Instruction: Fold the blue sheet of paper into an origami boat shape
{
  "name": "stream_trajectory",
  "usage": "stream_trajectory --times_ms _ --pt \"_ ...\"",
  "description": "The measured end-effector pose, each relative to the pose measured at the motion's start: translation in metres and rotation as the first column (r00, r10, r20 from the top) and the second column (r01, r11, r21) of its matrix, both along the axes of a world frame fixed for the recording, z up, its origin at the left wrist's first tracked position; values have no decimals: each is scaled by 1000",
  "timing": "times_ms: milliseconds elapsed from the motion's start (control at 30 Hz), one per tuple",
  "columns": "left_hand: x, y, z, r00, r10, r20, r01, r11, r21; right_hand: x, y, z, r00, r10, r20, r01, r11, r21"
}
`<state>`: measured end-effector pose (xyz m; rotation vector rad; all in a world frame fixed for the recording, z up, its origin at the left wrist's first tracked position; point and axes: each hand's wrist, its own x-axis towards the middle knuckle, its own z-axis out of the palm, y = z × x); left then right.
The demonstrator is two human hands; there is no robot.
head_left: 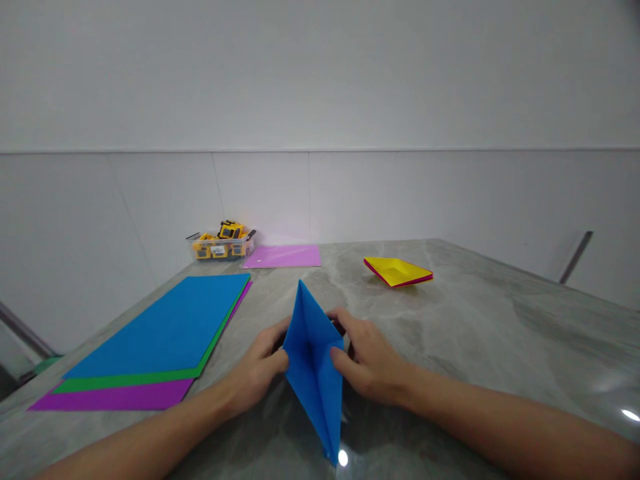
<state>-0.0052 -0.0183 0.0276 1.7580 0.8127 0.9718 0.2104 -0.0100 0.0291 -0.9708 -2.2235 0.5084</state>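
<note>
A folded sheet of blue paper (313, 367) stands partly opened in front of me, its hollow facing me and pointed at top and bottom. My left hand (263, 363) pinches its left edge, thumb on the near side and fingers behind. On the opposite edge, my right hand (367, 357) grips the paper with the thumb pressed against the inner face. The fingertips behind the paper are hidden. Beyond my right hand lies a folded yellow and red paper (399, 272), shaped like a flat diamond.
Blue, green and purple sheets (165, 327) lie stacked on the left of the grey marbled table (480, 347). At the back stand a clear box (220, 250) of yellow toy vehicle parts and a pink sheet (283, 257). A white wall (360, 193) rises behind.
</note>
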Motion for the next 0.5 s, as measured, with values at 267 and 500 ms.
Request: stream_trajectory --times_ms 267,500 --pt "0 -1 -3 994 64 -88 -61 998 34 0 9 -1 998 62 14 -62 998 11" --pt "0 2 -4 995 55 -79 -53 998 31 0 9 -1 993 120 -8 -120 991 -56"
